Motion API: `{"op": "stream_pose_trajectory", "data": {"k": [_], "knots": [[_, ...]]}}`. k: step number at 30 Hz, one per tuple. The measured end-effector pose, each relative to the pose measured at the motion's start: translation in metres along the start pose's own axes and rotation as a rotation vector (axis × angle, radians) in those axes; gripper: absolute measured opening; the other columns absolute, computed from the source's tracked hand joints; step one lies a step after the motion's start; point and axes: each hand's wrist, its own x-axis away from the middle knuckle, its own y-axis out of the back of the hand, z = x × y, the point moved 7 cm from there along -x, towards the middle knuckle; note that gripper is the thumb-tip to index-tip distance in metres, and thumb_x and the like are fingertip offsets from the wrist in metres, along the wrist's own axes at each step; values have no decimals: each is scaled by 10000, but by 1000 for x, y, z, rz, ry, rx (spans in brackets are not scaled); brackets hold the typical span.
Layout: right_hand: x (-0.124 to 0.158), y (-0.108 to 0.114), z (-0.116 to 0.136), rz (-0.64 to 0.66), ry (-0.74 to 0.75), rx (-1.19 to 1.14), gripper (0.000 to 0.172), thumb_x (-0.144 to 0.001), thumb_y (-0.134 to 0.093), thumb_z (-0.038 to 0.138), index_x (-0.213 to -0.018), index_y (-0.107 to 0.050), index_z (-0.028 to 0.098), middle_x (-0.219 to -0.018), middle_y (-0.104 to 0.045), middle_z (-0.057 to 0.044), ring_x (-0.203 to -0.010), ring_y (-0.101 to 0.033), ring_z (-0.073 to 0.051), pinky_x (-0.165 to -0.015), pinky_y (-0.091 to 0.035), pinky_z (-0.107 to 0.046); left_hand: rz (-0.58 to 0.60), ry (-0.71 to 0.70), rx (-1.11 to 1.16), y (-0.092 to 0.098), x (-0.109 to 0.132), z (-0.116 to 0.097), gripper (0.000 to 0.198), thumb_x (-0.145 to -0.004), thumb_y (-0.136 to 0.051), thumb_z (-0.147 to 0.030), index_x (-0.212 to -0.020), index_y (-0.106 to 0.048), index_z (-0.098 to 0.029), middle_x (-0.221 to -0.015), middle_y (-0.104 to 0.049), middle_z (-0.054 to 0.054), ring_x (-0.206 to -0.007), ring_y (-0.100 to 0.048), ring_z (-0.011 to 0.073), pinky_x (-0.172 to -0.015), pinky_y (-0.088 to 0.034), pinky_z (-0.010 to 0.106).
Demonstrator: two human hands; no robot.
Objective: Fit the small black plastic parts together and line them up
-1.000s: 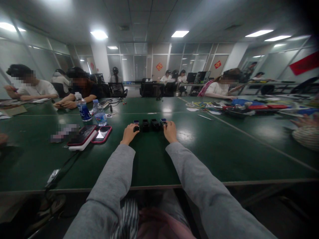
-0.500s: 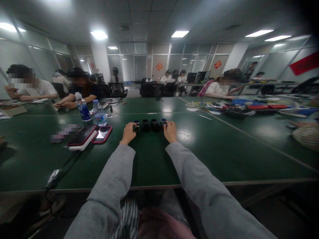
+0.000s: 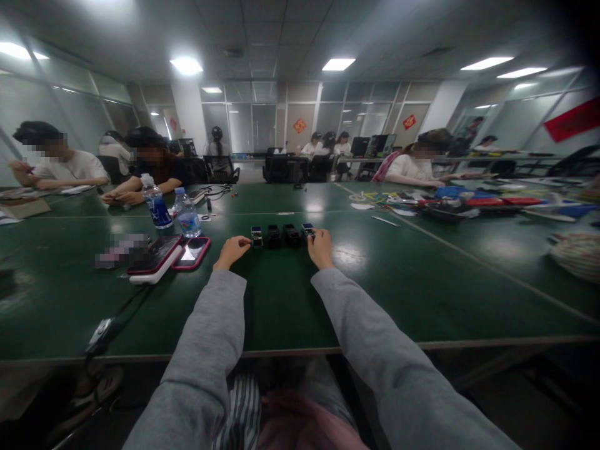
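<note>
Several small dark blocks [image 3: 281, 235] stand in a short row on the green table [image 3: 290, 300], far out in front of me. My right hand [image 3: 320, 248] rests at the row's right end, fingers curled against the rightmost block [image 3: 307, 230]. My left hand [image 3: 231, 250] lies on the table just left of the row, clear of the leftmost block [image 3: 255, 236], fingers loosely bent with nothing in them. Both arms are in grey sleeves.
Two phones [image 3: 174, 253] and two water bottles [image 3: 171, 212] lie to the left. Other people sit along the far side and left. Coloured clutter [image 3: 469, 203] covers the table to the right, and a striped object [image 3: 579, 253] sits at the far right edge.
My left hand has let go of the leftmost block and slid left and back. The right hand has stayed at the right end of the row.
</note>
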Motion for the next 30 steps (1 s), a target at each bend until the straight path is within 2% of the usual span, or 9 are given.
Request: {"op": "stream_pose_trajectory", "data": {"k": [4, 9, 16, 30], "knots": [[1, 0, 0, -12, 8, -2, 340, -908, -437, 252, -1195, -543, 104, -1198, -491, -189, -1122, -468, -272, -933, -418, -398, 40, -6, 12, -1, 1, -3, 242, -787, -687, -291, -1019, -705, -223, -1023, -736, 36, -950, -681, 185, -866, -529, 308], [0, -2, 0, 8, 7, 14, 336, -908, -452, 248, -1197, -542, 101, -1188, -501, -184, -1131, -461, -269, -939, -414, -388, 11, -45, 31, -4, 3, -8, 305, -740, -746, -333, -1015, -678, -219, -981, -725, 30, -891, -675, 170, -841, -535, 319], [0, -3, -1, 4, 5, 14, 344, -905, -453, 249, -1199, -543, 96, -1178, -499, -184, -1109, -470, -268, -932, -417, -393, -27, -72, 60, -3, 1, -13, 162, -801, -689, -322, -924, -674, -217, -955, -719, 20, -901, -664, 159, -862, -521, 319], [1, -4, -1, 5, 1, 10, 346, -911, -447, 262, -1198, -544, 96, -1175, -498, -187, -1109, -475, -271, -925, -425, -396, 13, -33, 0, -8, 0, -7, 190, -820, -669, -285, -997, -685, -217, -1029, -719, 36, -938, -668, 171, -872, -523, 324]]}}
